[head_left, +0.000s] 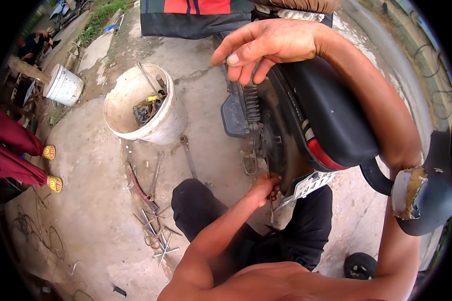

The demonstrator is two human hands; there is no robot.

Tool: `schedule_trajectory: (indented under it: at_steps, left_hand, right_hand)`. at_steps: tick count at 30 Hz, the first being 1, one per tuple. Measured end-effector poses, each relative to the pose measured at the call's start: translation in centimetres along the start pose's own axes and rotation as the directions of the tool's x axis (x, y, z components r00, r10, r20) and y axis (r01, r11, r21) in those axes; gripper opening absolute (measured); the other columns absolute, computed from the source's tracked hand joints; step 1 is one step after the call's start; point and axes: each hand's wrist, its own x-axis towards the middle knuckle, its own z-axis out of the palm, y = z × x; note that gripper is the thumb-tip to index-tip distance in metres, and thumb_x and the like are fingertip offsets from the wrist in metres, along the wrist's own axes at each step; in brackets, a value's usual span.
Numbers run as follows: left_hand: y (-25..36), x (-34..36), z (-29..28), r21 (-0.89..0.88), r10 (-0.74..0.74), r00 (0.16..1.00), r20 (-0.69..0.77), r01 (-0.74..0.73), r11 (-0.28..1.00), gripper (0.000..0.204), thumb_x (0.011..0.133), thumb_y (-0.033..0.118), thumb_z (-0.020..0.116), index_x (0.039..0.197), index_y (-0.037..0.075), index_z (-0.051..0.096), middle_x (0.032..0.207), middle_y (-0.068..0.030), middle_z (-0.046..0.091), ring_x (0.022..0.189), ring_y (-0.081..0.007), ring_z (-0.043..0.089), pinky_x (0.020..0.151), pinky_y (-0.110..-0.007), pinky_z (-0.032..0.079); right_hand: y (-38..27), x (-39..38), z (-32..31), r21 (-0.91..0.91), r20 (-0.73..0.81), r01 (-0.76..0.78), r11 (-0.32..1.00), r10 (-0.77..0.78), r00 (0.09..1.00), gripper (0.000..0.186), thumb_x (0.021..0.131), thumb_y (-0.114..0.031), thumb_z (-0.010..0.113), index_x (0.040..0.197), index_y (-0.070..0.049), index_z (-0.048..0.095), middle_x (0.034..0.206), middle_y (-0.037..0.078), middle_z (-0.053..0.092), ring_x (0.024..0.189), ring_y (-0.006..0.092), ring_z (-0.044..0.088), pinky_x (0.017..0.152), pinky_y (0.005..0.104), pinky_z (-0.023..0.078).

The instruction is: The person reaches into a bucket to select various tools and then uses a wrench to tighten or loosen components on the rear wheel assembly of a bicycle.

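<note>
A motorcycle with a black seat and tail [331, 110] stands before me, its rear shock spring [251, 103] and wheel [272, 135] at its left side. My left hand [266, 190] reaches low beside the wheel. Its fingers are closed around a thin metal rod-like tool [271, 213], whose far end is hidden. My right arm lies over the tail, and my right hand [278, 45] hangs above the seat's left edge with its fingers loosely apart and nothing in them. Near the left hand are the red tail light [324, 153] and the tilted number plate [311, 185].
A white bucket [173, 118] holding tools and parts stands to the left. Wrenches [188, 158] and several cross-shaped bars [160, 241] lie on the concrete. Farther left are another bucket [65, 86] and a person's maroon-trousered legs [15, 145]. A small wheel [360, 266] sits at lower right.
</note>
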Motion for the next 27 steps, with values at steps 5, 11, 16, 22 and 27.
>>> schedule_trajectory:
  at_steps: [5, 11, 16, 22, 27]
  left_hand:
    - [1.5, -2.4, -2.5, -0.079, 0.152, 0.981, -0.124, -0.163, 0.983, 0.020, 0.104, 0.016, 0.054, 0.120, 0.010, 0.062, 0.066, -0.0024, 0.051, 0.047, -0.0122, 0.039, 0.045, -0.032, 0.037]
    - [-1.6, 5.5, -14.0, 0.642, 0.513, 0.757, -0.404, -0.165, 0.749, 0.019, 0.101, 0.023, 0.059, 0.109, 0.006, 0.063, 0.073, -0.0122, 0.064, 0.058, -0.0263, 0.061, 0.053, -0.043, 0.047]
    - [0.0, 6.4, -13.1, 0.954, 0.787, 0.572, -0.230, -0.029, 0.299, 0.014, 0.094, 0.014, 0.058, 0.101, 0.002, 0.058, 0.090, -0.0312, 0.066, 0.095, -0.0535, 0.062, 0.081, -0.061, 0.048]
    - [1.2, 7.6, -15.0, 0.971, 0.816, 0.561, -0.140, -0.083, 0.223, 0.015, 0.093, 0.011, 0.058, 0.105, 0.003, 0.058, 0.102, -0.0306, 0.067, 0.100, -0.0514, 0.063, 0.083, -0.059, 0.049]
    - [2.1, 9.3, -15.1, 0.983, 0.886, 0.459, -0.061, -0.129, 0.134, 0.013, 0.091, 0.010, 0.058, 0.103, 0.004, 0.058, 0.098, -0.0272, 0.067, 0.093, -0.0513, 0.063, 0.078, -0.059, 0.049]
  right_hand:
    - [-0.1, 0.5, 1.0, -0.156, -0.038, 0.078, 0.985, -0.085, 0.996, 0.054, 0.097, -0.036, 0.068, 0.138, -0.002, 0.060, 0.110, 0.009, 0.072, 0.100, 0.0178, 0.070, 0.088, 0.0319, 0.057]
    - [-1.8, 0.3, 2.5, -0.374, -0.016, 0.046, 0.926, -0.057, 0.998, 0.050, 0.101, -0.031, 0.062, 0.140, 0.001, 0.058, 0.105, 0.007, 0.073, 0.098, 0.0165, 0.069, 0.089, 0.0320, 0.055]
    - [-0.7, -0.4, 2.4, -0.325, -0.093, 0.058, 0.944, -0.093, 0.991, 0.048, 0.097, -0.039, 0.067, 0.129, -0.003, 0.066, 0.107, 0.008, 0.074, 0.096, 0.0173, 0.070, 0.087, 0.0316, 0.056]
    - [-1.1, -0.3, 2.0, -0.291, -0.095, 0.045, 0.956, -0.076, 0.993, 0.051, 0.099, -0.034, 0.065, 0.137, -0.001, 0.062, 0.108, 0.009, 0.074, 0.098, 0.0166, 0.069, 0.089, 0.0308, 0.056]
    - [-1.2, -0.1, 0.6, -0.109, 0.073, 0.084, 0.990, -0.077, 0.994, 0.053, 0.100, -0.027, 0.066, 0.142, 0.003, 0.052, 0.112, 0.013, 0.072, 0.100, 0.0214, 0.071, 0.090, 0.0336, 0.057]
